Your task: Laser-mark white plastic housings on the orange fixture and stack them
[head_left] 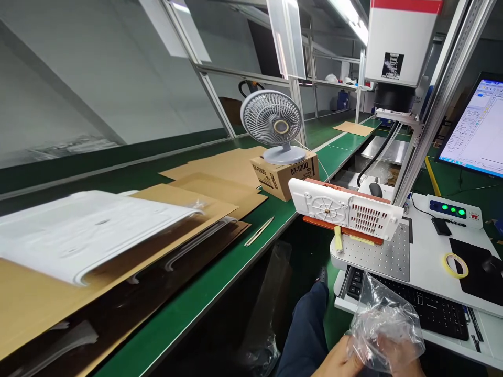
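Both my hands are at the bottom edge, gripping a crumpled clear plastic bag (383, 319) in front of the black keyboard (428, 309). My left hand (340, 360) holds the bag's lower left; my right hand (396, 356) shows through the film under its right side. Above them a white plastic panel (346, 209) with a round grille and vent slots lies on an orange fixture (341, 229) on the perforated metal plate (379, 254) under the laser head (396, 47).
A stack of white panels (78, 230) on cardboard sheets (204, 201) lies along the green conveyor at left. A desk fan (275, 123) stands on a small carton (286, 175). A tape roll (456, 264), control box (454, 210) and monitor (477, 128) are at right.
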`<state>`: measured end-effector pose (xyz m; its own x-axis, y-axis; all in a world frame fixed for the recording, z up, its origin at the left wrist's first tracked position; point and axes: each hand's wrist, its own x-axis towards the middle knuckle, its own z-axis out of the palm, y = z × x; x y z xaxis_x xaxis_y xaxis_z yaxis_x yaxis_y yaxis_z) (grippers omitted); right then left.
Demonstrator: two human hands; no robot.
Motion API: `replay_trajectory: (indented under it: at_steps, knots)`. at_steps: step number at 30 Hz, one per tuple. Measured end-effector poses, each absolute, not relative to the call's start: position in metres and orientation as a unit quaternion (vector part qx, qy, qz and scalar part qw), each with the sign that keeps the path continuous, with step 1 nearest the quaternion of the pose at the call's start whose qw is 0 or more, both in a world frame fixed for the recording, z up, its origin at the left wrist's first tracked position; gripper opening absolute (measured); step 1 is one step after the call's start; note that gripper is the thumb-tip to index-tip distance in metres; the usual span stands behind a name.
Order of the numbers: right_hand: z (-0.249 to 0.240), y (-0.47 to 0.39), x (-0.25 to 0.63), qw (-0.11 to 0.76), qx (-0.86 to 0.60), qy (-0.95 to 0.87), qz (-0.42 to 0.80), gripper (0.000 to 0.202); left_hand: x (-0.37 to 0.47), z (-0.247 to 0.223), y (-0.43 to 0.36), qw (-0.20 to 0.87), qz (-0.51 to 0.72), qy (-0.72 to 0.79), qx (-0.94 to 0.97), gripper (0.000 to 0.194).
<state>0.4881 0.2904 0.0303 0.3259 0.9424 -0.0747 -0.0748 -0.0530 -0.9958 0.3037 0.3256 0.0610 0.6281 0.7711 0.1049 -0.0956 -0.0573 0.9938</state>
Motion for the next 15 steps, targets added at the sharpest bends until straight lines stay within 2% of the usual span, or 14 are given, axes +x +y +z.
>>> replay_trajectory:
  at_steps: [5,11,13,15]
  knots:
    - [0.042,0.314,0.494,0.638,-0.533,-0.214,0.512,0.053,0.303,0.059,0.319,0.633,0.39,0.282,0.607,0.063]
    - [0.073,0.336,0.524,0.703,-0.519,-0.101,0.476,0.072,0.297,0.032,0.317,0.582,0.542,0.388,0.465,0.044]
    - [0.08,0.338,0.527,0.692,-0.506,-0.089,0.507,0.072,0.298,0.029,0.319,0.581,0.541,0.395,0.462,0.064]
    - [0.083,0.337,0.524,0.671,-0.501,-0.074,0.542,0.074,0.305,0.028,0.319,0.634,0.517,0.347,0.459,0.105]
